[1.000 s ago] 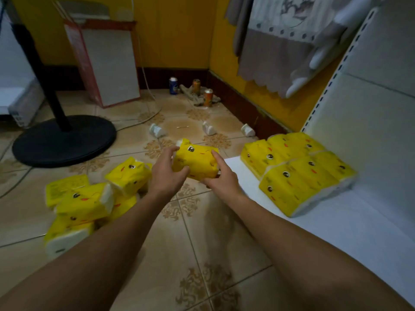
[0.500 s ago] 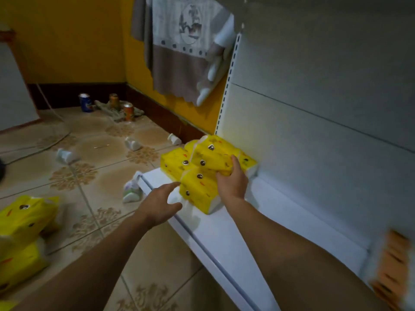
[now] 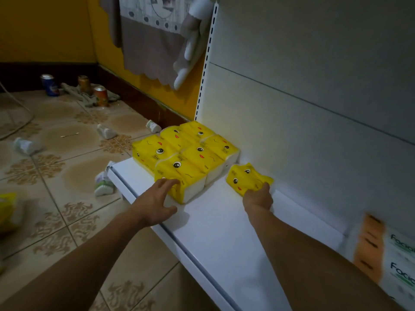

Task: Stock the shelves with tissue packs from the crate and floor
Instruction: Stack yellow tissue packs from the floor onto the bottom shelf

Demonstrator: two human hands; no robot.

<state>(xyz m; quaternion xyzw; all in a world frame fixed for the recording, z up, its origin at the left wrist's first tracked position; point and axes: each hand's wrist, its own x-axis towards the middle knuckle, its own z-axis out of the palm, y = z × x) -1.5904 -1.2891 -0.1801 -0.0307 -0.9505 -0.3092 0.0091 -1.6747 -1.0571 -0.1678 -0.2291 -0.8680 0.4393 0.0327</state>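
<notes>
Several yellow tissue packs with cartoon faces point(image 3: 184, 151) sit in a block at the left end of the low white shelf point(image 3: 215, 225). My right hand point(image 3: 258, 198) grips one more yellow tissue pack point(image 3: 244, 178) against the shelf's back panel, just right of the block. My left hand point(image 3: 160, 198) has its fingers spread and touches the front corner of the nearest pack in the block. Another yellow pack point(image 3: 6, 209) lies on the floor at the far left edge, partly cut off.
White and orange tissue boxes point(image 3: 386, 254) stand at the shelf's right end. Small white bottles point(image 3: 105, 132) and cans point(image 3: 48, 84) litter the tiled floor. A cloth point(image 3: 152, 34) hangs on the yellow wall beside the shelf upright point(image 3: 205, 70).
My right hand has carried the pack from above the block down to the shelf at the block's right side. My left hand moved onto the front pack. The view has turned toward the shelf.
</notes>
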